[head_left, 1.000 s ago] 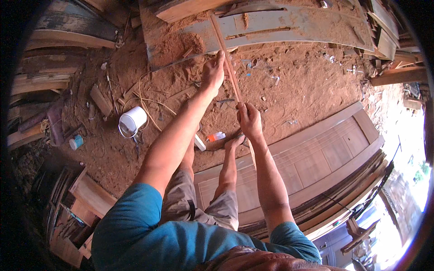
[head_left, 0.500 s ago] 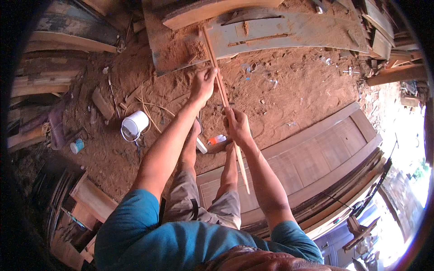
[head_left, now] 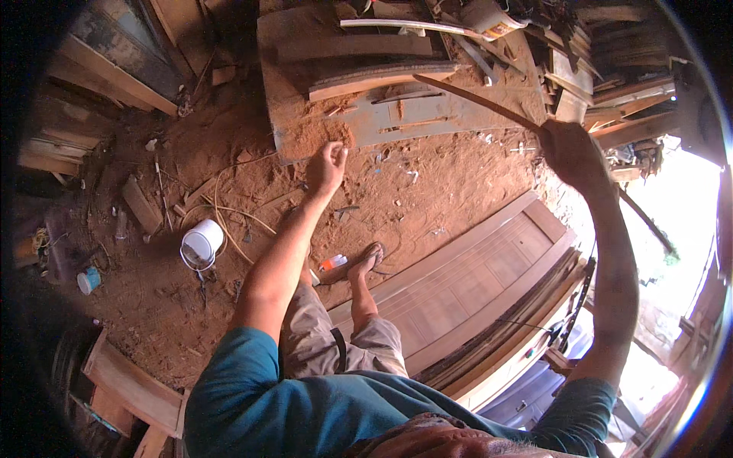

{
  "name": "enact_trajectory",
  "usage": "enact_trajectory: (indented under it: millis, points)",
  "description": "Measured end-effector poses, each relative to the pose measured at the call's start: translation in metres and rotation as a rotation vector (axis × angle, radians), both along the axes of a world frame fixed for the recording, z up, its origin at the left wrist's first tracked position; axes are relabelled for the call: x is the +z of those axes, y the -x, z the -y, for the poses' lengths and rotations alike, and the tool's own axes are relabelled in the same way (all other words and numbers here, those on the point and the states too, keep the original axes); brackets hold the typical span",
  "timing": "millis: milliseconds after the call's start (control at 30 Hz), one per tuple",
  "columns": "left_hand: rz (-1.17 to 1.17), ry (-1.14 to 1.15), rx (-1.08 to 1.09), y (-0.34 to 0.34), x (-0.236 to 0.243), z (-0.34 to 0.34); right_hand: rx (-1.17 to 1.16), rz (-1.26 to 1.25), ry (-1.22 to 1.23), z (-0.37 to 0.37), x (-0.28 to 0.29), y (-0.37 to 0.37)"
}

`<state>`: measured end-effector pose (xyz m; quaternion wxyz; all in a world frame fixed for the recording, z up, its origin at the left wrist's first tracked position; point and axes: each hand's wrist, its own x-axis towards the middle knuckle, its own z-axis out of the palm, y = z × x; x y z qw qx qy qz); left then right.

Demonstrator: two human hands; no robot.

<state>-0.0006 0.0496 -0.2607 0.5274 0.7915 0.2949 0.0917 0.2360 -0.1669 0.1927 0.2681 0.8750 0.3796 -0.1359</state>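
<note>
My left hand is held out just below the sawdust heap at the near edge of a grey sheet, its fingers curled with nothing visible in them. Raised at the right, my right hand grips a long thin wooden strip, which slopes up and leftward from the fist. The strip's far end is over a thicker wooden board lying on the sheet, with shavings around it; whether they touch I cannot tell.
A white bucket, a looping cord, a small blue container and offcuts lie on the dirt floor. A wooden door panel rests on stacked planks at lower right. Timber piles line both sides; bright daylight shows at the right.
My left hand has let go of the strip and stayed out front. My right hand has lifted the strip up and to the right. The view has shifted.
</note>
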Motion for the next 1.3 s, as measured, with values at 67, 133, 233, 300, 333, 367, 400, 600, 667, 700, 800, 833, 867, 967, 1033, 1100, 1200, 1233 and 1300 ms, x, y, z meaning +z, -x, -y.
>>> enact_trajectory:
  millis: [67,133,233,300,333,367,400,600,667,700,800,833,867,967,1033,1100,1200,1233,1300]
  points:
    - [0.062,-0.017,0.059,0.006,-0.057,-0.023,0.011,0.042,0.165,-0.061,0.020,-0.015]
    - [-0.027,-0.190,-0.108,-0.003,0.000,-0.039,0.121,0.086,0.125,-0.051,-0.001,-0.045]
    - [-0.136,-0.248,-0.229,-0.007,0.019,-0.058,0.133,0.064,0.217,-0.107,-0.017,-0.057]
    - [-0.201,-0.215,-0.349,-0.012,0.019,-0.061,0.091,0.042,0.301,-0.132,-0.033,-0.065]
    - [-0.061,-0.303,-0.294,-0.010,0.008,-0.058,0.087,0.041,0.334,-0.137,-0.047,-0.070]
    - [-0.046,-0.282,-0.307,-0.010,-0.003,-0.058,0.081,0.040,0.368,-0.139,-0.060,-0.075]
    - [-0.039,-0.260,-0.319,-0.011,-0.012,-0.058,0.088,0.022,0.347,-0.142,-0.074,-0.077]
    - [0.038,-0.256,-0.269,-0.016,-0.032,-0.073,0.091,-0.079,0.302,-0.185,-0.125,-0.038]
    - [0.002,-0.290,-0.287,-0.020,-0.027,-0.083,0.130,-0.064,0.250,-0.199,-0.115,-0.005]
    - [-0.011,-0.277,-0.260,-0.024,-0.023,-0.086,0.129,-0.089,0.251,-0.204,-0.112,0.005]
    - [-0.049,-0.238,-0.168,-0.033,-0.023,-0.095,0.220,-0.138,0.186,-0.208,-0.109,0.027]
    - [-0.052,-0.219,-0.140,-0.036,-0.025,-0.096,0.190,-0.146,0.183,-0.205,-0.106,0.034]
    - [-0.065,-0.171,-0.130,-0.038,-0.027,-0.098,0.160,-0.153,0.180,-0.203,-0.103,0.041]
    - [-0.058,-0.106,-0.069,-0.035,-0.038,-0.099,0.082,-0.178,0.165,-0.177,-0.102,0.053]
    - [-0.013,-0.191,-0.060,-0.030,-0.041,-0.100,-0.052,-0.224,0.067,-0.137,-0.108,0.061]
    - [0.068,-0.364,-0.128,-0.030,-0.014,-0.093,-0.137,-0.264,-0.119,-0.067,-0.130,0.080]
    - [0.181,-0.484,-0.315,-0.046,-0.002,-0.084,-0.657,-0.426,-0.533,0.010,-0.179,0.122]
    - [0.234,-0.499,-0.361,-0.054,-0.002,-0.080,-0.717,-0.400,-0.484,0.028,-0.201,0.134]
    - [0.234,-0.610,-0.423,-0.070,-0.014,-0.069,-0.932,-0.531,-0.639,0.058,-0.246,0.162]
